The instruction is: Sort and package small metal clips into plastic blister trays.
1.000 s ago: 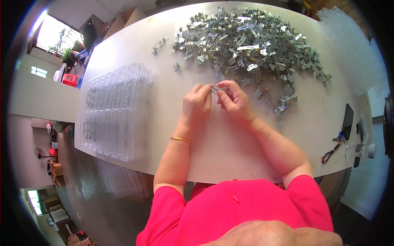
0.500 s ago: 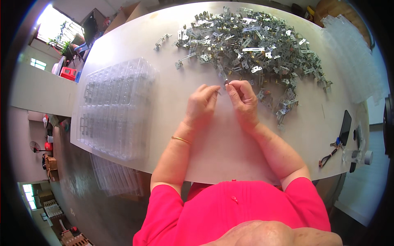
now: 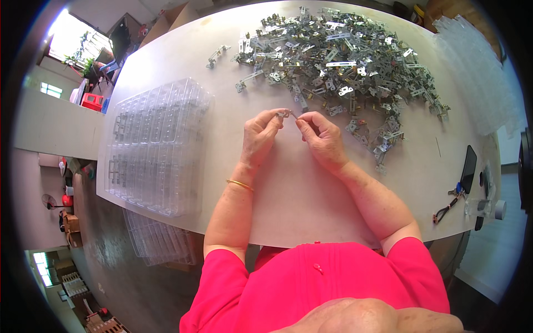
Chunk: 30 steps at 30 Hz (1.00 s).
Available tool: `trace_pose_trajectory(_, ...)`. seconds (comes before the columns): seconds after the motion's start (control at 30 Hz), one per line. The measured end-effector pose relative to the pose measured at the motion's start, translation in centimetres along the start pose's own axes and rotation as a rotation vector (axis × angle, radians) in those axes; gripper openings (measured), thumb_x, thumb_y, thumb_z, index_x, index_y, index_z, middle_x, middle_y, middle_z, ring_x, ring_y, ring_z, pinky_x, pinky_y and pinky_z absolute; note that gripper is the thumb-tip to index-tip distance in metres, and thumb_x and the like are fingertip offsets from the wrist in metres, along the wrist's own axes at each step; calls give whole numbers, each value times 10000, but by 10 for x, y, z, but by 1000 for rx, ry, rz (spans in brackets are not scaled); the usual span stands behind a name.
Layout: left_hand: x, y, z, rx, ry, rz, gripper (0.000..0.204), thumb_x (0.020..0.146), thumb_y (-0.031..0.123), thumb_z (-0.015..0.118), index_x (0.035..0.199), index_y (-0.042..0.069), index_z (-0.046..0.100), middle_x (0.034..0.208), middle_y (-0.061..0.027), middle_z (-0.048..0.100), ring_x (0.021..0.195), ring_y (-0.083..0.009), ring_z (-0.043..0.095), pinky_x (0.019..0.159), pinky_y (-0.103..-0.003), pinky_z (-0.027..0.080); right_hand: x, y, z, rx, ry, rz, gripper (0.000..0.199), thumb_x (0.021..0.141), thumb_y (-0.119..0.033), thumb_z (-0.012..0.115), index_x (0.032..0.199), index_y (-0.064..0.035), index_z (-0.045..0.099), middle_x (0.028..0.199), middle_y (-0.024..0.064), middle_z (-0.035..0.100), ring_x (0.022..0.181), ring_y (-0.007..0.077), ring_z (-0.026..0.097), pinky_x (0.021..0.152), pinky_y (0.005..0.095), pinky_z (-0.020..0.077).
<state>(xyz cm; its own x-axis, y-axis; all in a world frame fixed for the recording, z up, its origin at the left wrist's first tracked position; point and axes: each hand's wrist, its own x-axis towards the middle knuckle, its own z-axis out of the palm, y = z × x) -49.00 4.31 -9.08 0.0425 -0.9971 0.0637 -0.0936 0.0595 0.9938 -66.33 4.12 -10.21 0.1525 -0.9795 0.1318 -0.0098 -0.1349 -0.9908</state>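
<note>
The left hand [image 3: 258, 141] pinches a small metal part [image 3: 283, 114], just on the near side of the metal pile [image 3: 338, 55]; the right hand [image 3: 325, 145] pinches its slim end. It looks light, stiff and perhaps slippery, best gripped lightly by its edges.

On the table [image 3: 288, 216], trays [image 3: 158, 147] lie left, parts [image 3: 341, 64] farther back (phone [image 3: 469, 169] at right).
</note>
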Motion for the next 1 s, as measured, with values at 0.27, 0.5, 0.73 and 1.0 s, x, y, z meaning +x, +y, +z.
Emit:
trace_pose_trajectory(0.27, 1, 0, 3, 483, 36, 471, 190, 907, -12, 623, 1073, 7, 712, 763, -40, 584, 633, -97, 521, 553, -268, 430, 1, 2, -3, -91, -2, 6, 103, 970, -138, 629, 1017, -48, 642, 717, -20, 613, 641, 45, 537, 576, 229, 448)
trace_pose_trajectory(0.5, -5, 3, 11, 409, 41, 463, 209, 872, -27, 619, 1077, 12, 632, 774, -142, 654, 681, -305, 652, 625, -370, 520, 1, -2, -4, 56, -94, 117, 181, 989, -98, 553, 1155, -43, 599, 840, 41, 668, 691, 85, 623, 626, 256, 535)
trace_pose_trajectory(0.73, -3, -3, 7, 438, 12, 504, 120, 888, -35, 637, 947, 34, 559, 765, -72, 622, 632, -139, 599, 606, -271, 500, 4, 0, -7, 161, -123, 179, 214, 974, -42, 507, 1168, -31, 599, 858, 37, 662, 713, 83, 621, 645, 247, 533)
trace_pose_trajectory(1.0, -3, 0, 5, 441, -64, 523, 120, 870, -39, 641, 944, 36, 583, 733, -63, 610, 614, -133, 571, 586, -273, 482, 6, -6, -13, 255, -164, 247, 177, 960, -62, 496, 1048, -20, 644, 854, 31, 653, 741, 82, 620, 672, 243, 527)
